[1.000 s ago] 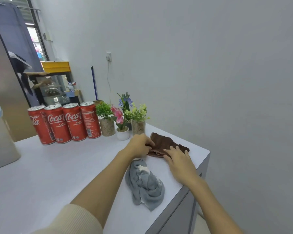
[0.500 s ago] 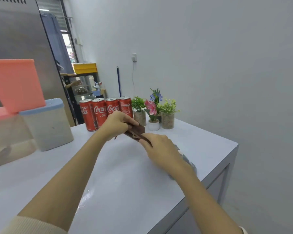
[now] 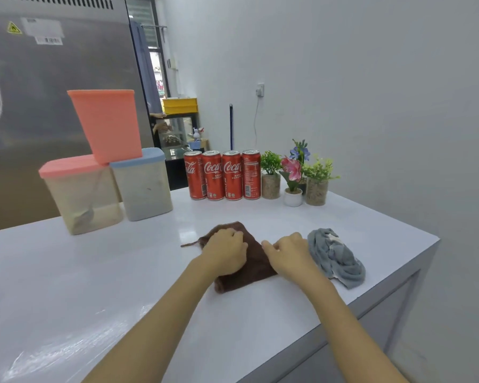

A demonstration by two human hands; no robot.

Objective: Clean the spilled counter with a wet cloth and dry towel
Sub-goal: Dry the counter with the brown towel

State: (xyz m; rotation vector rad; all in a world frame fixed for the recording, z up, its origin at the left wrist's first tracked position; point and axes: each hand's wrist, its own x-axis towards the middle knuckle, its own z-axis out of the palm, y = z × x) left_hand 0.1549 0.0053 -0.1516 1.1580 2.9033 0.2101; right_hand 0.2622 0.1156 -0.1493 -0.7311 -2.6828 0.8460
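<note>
A brown cloth lies spread on the white counter, near its middle. My left hand rests on the cloth's left part with fingers curled, pressing it down. My right hand grips the cloth's right edge. A crumpled grey towel lies just right of my right hand, near the counter's right corner, untouched. A wet, streaky patch shines on the counter at the front left.
Several red cola cans stand in a row at the back, with three small potted plants to their right. Plastic containers with pink and blue lids stand at the back left. The counter's edge drops off at the right.
Both hands lifted the brown cloth from the right corner, carried it left and laid it flat mid-counter. The view swung left, showing the containers and wet patch.
</note>
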